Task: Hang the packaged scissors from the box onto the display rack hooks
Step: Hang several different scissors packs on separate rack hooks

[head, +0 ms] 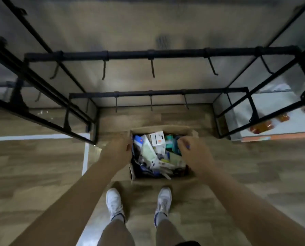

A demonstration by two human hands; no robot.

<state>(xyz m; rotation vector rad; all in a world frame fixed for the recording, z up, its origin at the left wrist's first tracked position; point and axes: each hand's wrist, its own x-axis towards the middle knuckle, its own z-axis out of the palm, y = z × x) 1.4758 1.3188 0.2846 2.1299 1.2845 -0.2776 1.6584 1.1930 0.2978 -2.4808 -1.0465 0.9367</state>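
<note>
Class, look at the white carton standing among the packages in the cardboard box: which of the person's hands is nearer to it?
Right. The right hand reaches into the box just beside the white carton, among the teal packages. The left hand is at the box's left wall, farther away.

An open brown cardboard box (167, 129) stands on the wooden floor just in front of the display rack (158, 53). It is full of mixed packaged goods (149, 153) lying jumbled at all angles, white, green, teal and blue; which of them are scissors cannot be told. The rack is a black metal frame with two horizontal bars, one higher and one lower. Black hooks (152, 68) hang spaced along both bars, and all of them are bare.
</note>
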